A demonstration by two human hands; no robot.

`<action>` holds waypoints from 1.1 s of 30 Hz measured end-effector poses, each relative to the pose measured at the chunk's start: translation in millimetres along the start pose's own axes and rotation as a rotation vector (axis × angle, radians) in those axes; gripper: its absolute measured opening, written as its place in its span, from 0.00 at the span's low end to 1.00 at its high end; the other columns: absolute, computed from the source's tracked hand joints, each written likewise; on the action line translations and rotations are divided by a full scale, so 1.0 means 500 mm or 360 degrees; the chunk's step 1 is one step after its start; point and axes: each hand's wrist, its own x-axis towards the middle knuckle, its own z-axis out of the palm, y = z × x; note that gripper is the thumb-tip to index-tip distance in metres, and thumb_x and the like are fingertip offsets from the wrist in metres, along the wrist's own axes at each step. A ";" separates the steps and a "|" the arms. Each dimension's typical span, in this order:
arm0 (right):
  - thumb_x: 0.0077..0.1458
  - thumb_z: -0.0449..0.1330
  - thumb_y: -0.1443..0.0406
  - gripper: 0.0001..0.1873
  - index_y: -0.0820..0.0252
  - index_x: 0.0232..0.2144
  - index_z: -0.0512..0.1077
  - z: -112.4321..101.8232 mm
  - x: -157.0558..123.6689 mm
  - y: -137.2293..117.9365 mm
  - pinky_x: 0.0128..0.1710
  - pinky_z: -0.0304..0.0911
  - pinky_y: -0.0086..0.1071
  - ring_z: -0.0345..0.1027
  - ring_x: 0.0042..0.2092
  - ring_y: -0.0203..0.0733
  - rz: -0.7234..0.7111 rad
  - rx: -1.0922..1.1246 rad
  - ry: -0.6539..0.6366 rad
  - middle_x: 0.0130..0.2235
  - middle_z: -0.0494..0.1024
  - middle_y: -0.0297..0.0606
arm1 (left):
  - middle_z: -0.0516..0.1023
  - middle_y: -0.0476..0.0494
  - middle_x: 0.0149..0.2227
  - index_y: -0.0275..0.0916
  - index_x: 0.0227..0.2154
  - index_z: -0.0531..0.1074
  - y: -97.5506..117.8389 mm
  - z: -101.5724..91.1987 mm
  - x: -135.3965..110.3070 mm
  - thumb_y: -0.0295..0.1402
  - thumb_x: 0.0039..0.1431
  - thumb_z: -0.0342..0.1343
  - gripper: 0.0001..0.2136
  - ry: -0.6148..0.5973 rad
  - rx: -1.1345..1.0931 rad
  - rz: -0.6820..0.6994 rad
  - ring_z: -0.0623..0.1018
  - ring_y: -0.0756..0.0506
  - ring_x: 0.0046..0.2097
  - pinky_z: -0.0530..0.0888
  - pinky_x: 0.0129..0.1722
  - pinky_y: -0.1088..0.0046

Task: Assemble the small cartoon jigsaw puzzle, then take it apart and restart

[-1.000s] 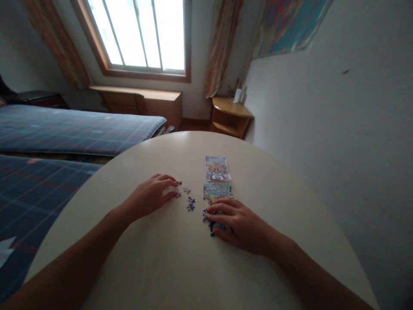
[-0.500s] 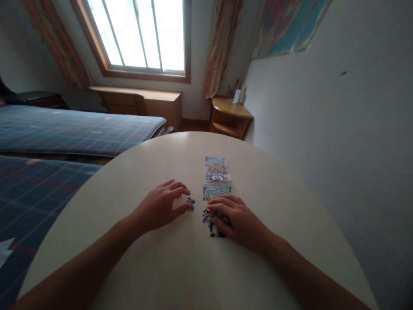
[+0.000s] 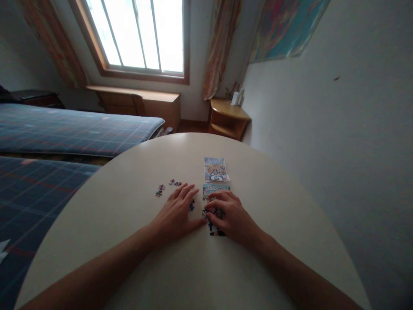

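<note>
Over the partly assembled jigsaw puzzle [image 3: 217,230], my right hand [image 3: 232,215] has its fingers bent and covers much of the lower section. Its thumb and index finger close around a jigsaw piece [image 3: 204,212] at the left edge. The light blue top strip [image 3: 215,188] of the puzzle shows above the fingers. My left hand [image 3: 177,215] lies palm down on the table with fingers apart, its thumb tip reaching the puzzle's left edge. A small dark blue group of pieces [image 3: 192,206] sits between its thumb and index finger.
A picture sheet with a penguin [image 3: 216,169] lies beyond the puzzle on the round white table [image 3: 274,258]. Loose pieces [image 3: 160,190] and more pieces [image 3: 175,183] rest left of my left hand. A bed [image 3: 80,129] stands left, a wall [image 3: 322,142] right.
My left hand has moved right toward the puzzle, uncovering loose pieces on its left. The right thumb and index finger have come closer together at the puzzle's left edge.
</note>
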 end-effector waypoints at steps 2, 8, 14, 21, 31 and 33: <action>0.52 0.66 0.66 0.07 0.53 0.36 0.77 0.003 0.002 0.000 0.58 0.55 0.50 0.64 0.56 0.49 0.0042 0.0024 -0.0026 0.51 0.75 0.39 | 0.61 0.34 0.64 0.39 0.60 0.60 -0.002 0.003 0.000 0.50 0.53 0.61 0.35 -0.0008 -0.0006 -0.0024 0.56 0.33 0.67 0.59 0.64 0.50; 0.50 0.66 0.68 0.06 0.55 0.33 0.75 0.002 0.008 0.001 0.57 0.53 0.51 0.65 0.55 0.51 0.0082 0.0156 -0.0034 0.43 0.79 0.39 | 0.60 0.32 0.65 0.38 0.60 0.61 -0.001 0.001 0.002 0.52 0.53 0.60 0.35 -0.0067 -0.0026 -0.0074 0.56 0.32 0.67 0.59 0.64 0.49; 0.56 0.63 0.65 0.02 0.55 0.34 0.77 -0.010 0.028 0.008 0.51 0.61 0.43 0.72 0.47 0.46 0.0214 0.0339 0.0072 0.38 0.81 0.37 | 0.58 0.32 0.66 0.37 0.61 0.60 0.005 -0.007 0.006 0.52 0.52 0.61 0.37 -0.0164 -0.0027 -0.0135 0.55 0.32 0.67 0.58 0.64 0.49; 0.56 0.65 0.65 0.05 0.52 0.37 0.79 0.010 0.036 0.037 0.54 0.56 0.45 0.69 0.49 0.48 0.0135 0.0094 0.0123 0.39 0.82 0.35 | 0.60 0.37 0.65 0.42 0.60 0.61 0.003 -0.005 0.005 0.51 0.52 0.61 0.36 -0.0132 -0.0027 -0.0129 0.56 0.33 0.67 0.58 0.65 0.51; 0.55 0.64 0.70 0.08 0.51 0.37 0.79 -0.010 0.014 0.032 0.53 0.55 0.47 0.67 0.49 0.48 0.0020 -0.0121 0.0137 0.42 0.80 0.36 | 0.62 0.43 0.64 0.52 0.62 0.61 0.023 -0.025 -0.001 0.44 0.61 0.56 0.27 -0.0104 0.0139 0.0265 0.58 0.35 0.66 0.55 0.65 0.47; 0.55 0.64 0.69 0.09 0.51 0.38 0.79 -0.014 0.007 0.034 0.52 0.56 0.47 0.67 0.49 0.48 -0.0053 -0.0137 0.0102 0.42 0.80 0.36 | 0.62 0.44 0.64 0.53 0.62 0.62 0.025 -0.029 -0.002 0.44 0.62 0.55 0.25 -0.0122 0.0169 0.0296 0.59 0.34 0.66 0.55 0.65 0.46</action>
